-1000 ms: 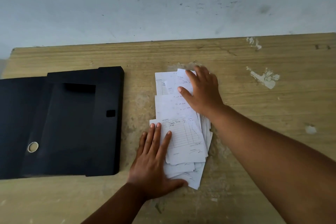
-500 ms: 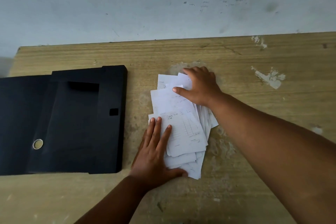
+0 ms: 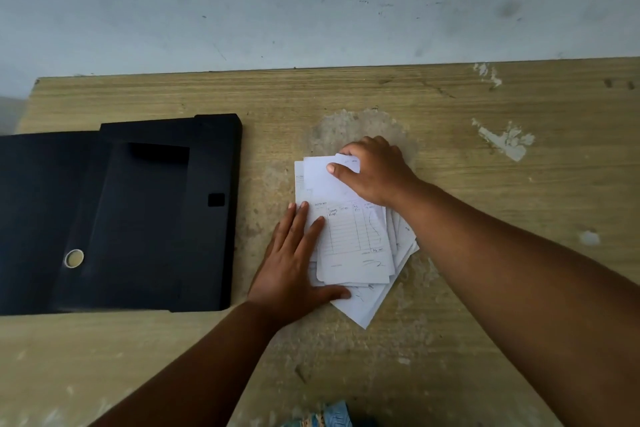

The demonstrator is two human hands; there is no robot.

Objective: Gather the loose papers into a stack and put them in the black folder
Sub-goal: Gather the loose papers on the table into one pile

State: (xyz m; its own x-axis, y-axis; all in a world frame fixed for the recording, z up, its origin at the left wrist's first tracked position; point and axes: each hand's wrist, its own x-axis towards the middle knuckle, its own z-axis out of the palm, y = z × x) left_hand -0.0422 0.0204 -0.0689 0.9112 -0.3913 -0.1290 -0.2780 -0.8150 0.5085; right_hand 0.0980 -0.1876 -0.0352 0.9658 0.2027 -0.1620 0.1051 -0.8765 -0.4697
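Observation:
Several white papers [image 3: 353,243] lie in a rough, fanned pile at the middle of the wooden table [image 3: 485,184]; the top sheet is a ruled form with handwriting. My left hand [image 3: 294,263] presses flat on the pile's left edge, thumb along its bottom. My right hand [image 3: 374,170] curls over the far end of the pile, thumb on top of the upper sheets and fingers hooked behind their far edge. The black folder [image 3: 138,218] lies open on the table to the left of the papers, a round hole in its spine.
A pale wall [image 3: 311,3] runs along the table's far edge. The table top shows white chipped patches [image 3: 505,142] at the right. A bit of patterned cloth [image 3: 329,418] shows at the bottom edge.
My right hand has curled tighter and pulled the far sheets toward me, so the pile is shorter and more squared. My left hand has stayed pressed on the left edge.

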